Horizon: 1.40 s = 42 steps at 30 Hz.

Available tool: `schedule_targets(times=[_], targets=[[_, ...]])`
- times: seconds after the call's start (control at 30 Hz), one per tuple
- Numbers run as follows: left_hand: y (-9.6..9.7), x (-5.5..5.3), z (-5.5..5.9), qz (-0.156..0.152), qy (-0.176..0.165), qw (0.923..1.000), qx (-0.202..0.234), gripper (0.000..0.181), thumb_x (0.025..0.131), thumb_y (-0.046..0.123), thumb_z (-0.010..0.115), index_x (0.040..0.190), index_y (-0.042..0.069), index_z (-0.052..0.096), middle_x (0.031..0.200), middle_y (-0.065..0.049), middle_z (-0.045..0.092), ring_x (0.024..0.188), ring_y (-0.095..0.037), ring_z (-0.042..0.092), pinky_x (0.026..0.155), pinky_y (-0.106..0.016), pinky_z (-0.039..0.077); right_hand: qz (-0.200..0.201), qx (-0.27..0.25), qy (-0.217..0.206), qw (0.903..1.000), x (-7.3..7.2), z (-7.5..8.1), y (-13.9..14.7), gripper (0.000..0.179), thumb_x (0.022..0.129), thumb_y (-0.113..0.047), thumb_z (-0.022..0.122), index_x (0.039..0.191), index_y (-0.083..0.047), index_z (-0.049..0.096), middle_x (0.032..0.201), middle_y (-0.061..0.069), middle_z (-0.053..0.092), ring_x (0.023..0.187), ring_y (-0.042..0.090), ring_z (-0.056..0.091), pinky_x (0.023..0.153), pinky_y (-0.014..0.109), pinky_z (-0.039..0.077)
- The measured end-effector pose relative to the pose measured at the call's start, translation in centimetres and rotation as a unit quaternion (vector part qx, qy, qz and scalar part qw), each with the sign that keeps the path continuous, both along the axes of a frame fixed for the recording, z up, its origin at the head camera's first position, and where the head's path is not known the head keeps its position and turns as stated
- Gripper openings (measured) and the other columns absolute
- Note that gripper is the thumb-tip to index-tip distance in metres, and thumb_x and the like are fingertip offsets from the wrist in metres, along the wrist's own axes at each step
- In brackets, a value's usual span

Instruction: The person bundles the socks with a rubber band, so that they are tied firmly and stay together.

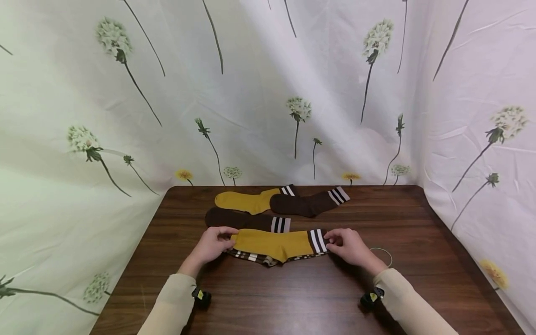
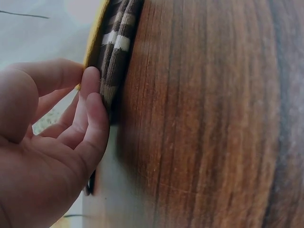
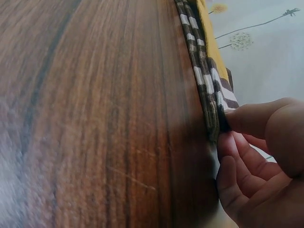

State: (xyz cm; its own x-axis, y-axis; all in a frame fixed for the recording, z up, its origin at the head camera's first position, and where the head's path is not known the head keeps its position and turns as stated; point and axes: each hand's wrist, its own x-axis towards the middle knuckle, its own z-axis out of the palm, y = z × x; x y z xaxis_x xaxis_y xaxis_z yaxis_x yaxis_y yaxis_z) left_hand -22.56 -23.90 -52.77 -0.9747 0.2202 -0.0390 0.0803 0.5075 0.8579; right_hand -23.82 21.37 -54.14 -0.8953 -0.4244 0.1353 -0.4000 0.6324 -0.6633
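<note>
Pale sleeves (image 1: pixel 171 300) come in from the near edge, and a small black device (image 1: pixel 202 298) sits at the left wrist, with another (image 1: pixel 370 300) at the right. The bare wood-grain counter (image 1: pixel 276 298) spreads between them. A thin pale loop (image 1: pixel 390 257) shows beside the right wrist.

Further in, the left hand (image 1: pixel 212 243) has its grip narrowed to a pinch on the toe end of a mustard sock (image 1: pixel 270 242). The right hand (image 1: pixel 347 245) pinches the striped dark cuff at the other end, thumb and fingertips together. The mustard sock lies stretched lengthwise between them, over a patterned brown-and-white sock (image 1: pixel 247 256) whose layered edge shows along the near side.

Just beyond lies a brown sock (image 1: pixel 243 219) with a grey, black-striped cuff. Behind it, a second mustard sock (image 1: pixel 238 201) lies partly under the foot of another brown sock (image 1: pixel 301 205). Dandelion-printed white cloth (image 1: pixel 259 116) hangs behind the counter.
</note>
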Motion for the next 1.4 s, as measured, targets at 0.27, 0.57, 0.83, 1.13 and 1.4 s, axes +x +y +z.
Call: schedule_targets(times=[0.27, 0.57, 0.83, 1.13, 1.4], targets=[[-0.1, 0.2, -0.2, 0.006, -0.007, 0.9999, 0.010, 0.028, 0.095, -0.001, 0.072, 0.124, 0.000, 0.073, 0.104, -0.013, 0.070, 0.073, -0.020, 0.065, 0.067, -0.030, 0.056, -0.005, -0.017, -0.008, 0.9998, 0.0, -0.1, 0.4, 0.016, 0.093, -0.008, 0.080, 0.108, -0.008, 0.075, 0.093, -0.002, 0.072, 0.082, 0.008, 0.067, 0.074, 0.027, 0.057], [0.0, 0.2, 0.0, 0.010, -0.006, 0.9999, 0.007, 0.028, 0.095, -0.002, 0.072, 0.123, 0.000, 0.073, 0.103, -0.013, 0.068, 0.072, -0.022, 0.064, 0.066, -0.031, 0.056, -0.014, -0.032, -0.013, 0.9993, 0.2, -0.2, 0.5, 0.021, 0.092, -0.005, 0.080, 0.111, -0.005, 0.073, 0.090, -0.003, 0.072, 0.081, 0.008, 0.066, 0.074, 0.027, 0.057], [0.1, -0.1, 0.0, 0.003, 0.004, 1.0000, -0.002, 0.028, 0.095, -0.002, 0.073, 0.123, 0.000, 0.074, 0.094, -0.009, 0.071, 0.069, -0.022, 0.064, 0.064, -0.030, 0.054, -0.009, -0.022, -0.025, 0.9994, 0.3, 0.0, 0.6, 0.021, 0.092, -0.005, 0.079, 0.111, -0.009, 0.072, 0.087, -0.007, 0.070, 0.079, 0.007, 0.065, 0.071, 0.026, 0.054], [0.3, -0.1, 0.0, 0.008, 0.004, 1.0000, -0.003, 0.030, 0.095, -0.001, 0.073, 0.125, -0.001, 0.073, 0.091, -0.008, 0.071, 0.070, -0.022, 0.064, 0.064, -0.029, 0.053, 0.010, -0.032, -0.012, 0.9994, 0.8, 0.0, 0.7, 0.017, 0.091, -0.001, 0.075, 0.100, -0.015, 0.071, 0.086, -0.008, 0.067, 0.077, 0.005, 0.063, 0.069, 0.025, 0.054], [0.4, -0.1, -0.2, 0.004, 0.003, 1.0000, -0.004, 0.031, 0.096, 0.001, 0.073, 0.126, 0.000, 0.073, 0.092, -0.009, 0.071, 0.069, -0.019, 0.063, 0.064, -0.029, 0.053, -0.007, -0.047, 0.002, 0.9989, 1.0, -0.2, 0.6, 0.021, 0.088, 0.003, 0.070, 0.097, -0.016, 0.070, 0.081, -0.009, 0.062, 0.072, 0.004, 0.058, 0.066, 0.025, 0.050]])
